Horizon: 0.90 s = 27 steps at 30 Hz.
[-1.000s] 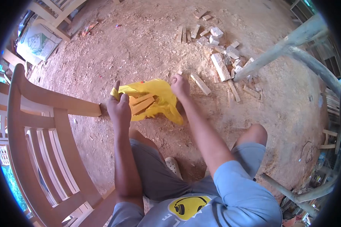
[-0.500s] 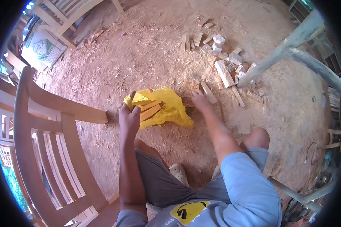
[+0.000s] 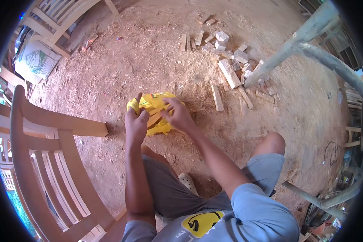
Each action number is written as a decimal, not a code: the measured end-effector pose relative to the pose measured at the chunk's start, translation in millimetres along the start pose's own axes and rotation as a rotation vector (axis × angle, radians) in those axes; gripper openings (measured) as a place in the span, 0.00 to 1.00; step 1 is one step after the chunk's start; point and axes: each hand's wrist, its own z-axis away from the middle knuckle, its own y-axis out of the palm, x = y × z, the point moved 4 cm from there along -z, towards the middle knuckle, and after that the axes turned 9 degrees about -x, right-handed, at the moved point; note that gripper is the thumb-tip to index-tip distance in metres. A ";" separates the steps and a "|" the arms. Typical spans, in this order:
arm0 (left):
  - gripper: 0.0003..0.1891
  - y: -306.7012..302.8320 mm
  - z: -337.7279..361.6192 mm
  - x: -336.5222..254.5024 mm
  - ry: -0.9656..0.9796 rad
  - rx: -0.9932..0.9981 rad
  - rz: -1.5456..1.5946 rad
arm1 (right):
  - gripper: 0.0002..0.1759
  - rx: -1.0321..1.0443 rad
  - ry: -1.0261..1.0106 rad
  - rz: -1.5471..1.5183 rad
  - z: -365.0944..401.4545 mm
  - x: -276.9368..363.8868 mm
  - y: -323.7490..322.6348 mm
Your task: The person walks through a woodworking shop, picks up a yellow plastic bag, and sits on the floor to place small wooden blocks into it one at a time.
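A yellow plastic bag [image 3: 161, 128] lies on the dirt floor in front of my legs, its mouth open toward me. Several wood offcuts [image 3: 154, 119] rest inside it. My left hand [image 3: 136, 123] grips the bag's left edge, thumb and fingers closed on the bunched plastic. Over the right part of the bag is my right hand [image 3: 178, 115], its fingers apart, with nothing visible in them. It covers part of the bag and of the wood inside. A single wood offcut [image 3: 217, 98] lies on the ground to the right, away from both hands.
Farther out is a pile of wood offcuts [image 3: 240, 60] beside a slanting pole frame [image 3: 286, 52]. A wooden chair [image 3: 64, 141] stands close on my left. More wooden furniture [image 3: 56, 24] and a printed sack [image 3: 36, 60] are at the upper left. Wood shavings cover the ground.
My right hand has moved left from the ground to above the bag, and its fingers have spread. The small wood block it touched has left its spot. My left hand still holds the bag.
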 end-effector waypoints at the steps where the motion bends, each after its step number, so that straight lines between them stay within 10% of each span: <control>1: 0.30 -1.9 -0.4 2.9 0.019 -0.038 0.022 | 0.16 -0.069 0.020 0.095 -10.8 -27.7 -12.0; 8: 0.26 -3.9 5.6 -0.3 0.093 -0.009 -0.095 | 0.16 -0.250 0.168 1.174 10.6 -172.8 -140.8; 12: 0.25 1.6 8.6 -4.9 0.021 -0.011 -0.077 | 0.13 -0.203 0.158 0.973 27.0 -218.7 -171.3; 18: 0.28 8.6 -6.5 10.5 0.157 -0.093 -0.166 | 0.10 -0.211 0.434 -0.181 33.1 -105.5 -126.9; 22: 0.28 22.4 -2.0 -5.2 0.179 -0.044 -0.320 | 0.11 0.285 0.311 -0.062 27.5 -19.4 -62.2; 24: 0.27 30.3 -2.4 4.4 0.100 0.012 -0.067 | 0.14 0.307 -0.193 0.068 18.9 -50.6 -8.0; 27: 0.19 36.0 2.0 -10.8 0.046 -0.095 0.020 | 0.20 0.387 -0.209 0.548 17.5 -9.4 -18.2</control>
